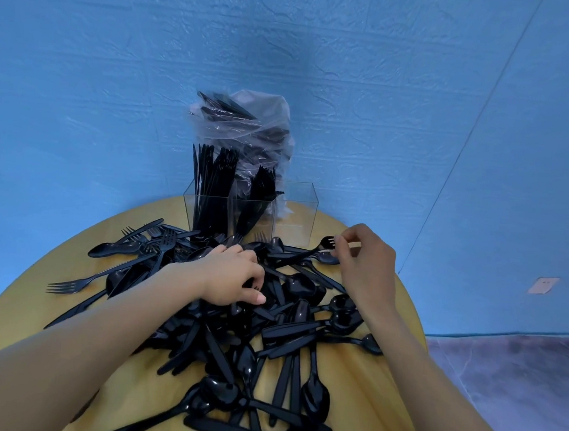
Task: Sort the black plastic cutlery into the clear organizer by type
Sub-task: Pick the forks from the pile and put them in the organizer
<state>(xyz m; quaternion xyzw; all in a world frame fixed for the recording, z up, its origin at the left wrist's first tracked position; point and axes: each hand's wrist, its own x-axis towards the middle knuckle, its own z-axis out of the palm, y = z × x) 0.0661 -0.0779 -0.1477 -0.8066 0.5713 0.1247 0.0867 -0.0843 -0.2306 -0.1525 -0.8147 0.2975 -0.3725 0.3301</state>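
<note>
Glossy black plastic cutlery (pixel 289 335); clear smooth organizer (pixel 296 212)

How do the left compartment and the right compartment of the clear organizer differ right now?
The left compartment is packed with upright black cutlery that sticks up well above its rim; the right compartment looks empty. Because of that, the left one reads dark and blocks the view behind it, while through the right one the yellow table and the blue wall show. Both are clear, square-walled sections of the same organizer at the far edge of the table.

Black cutlery (pixel 269 331) lies heaped before the clear organizer (pixel 295 212), seemingly two compartments holding upright pieces.
</note>
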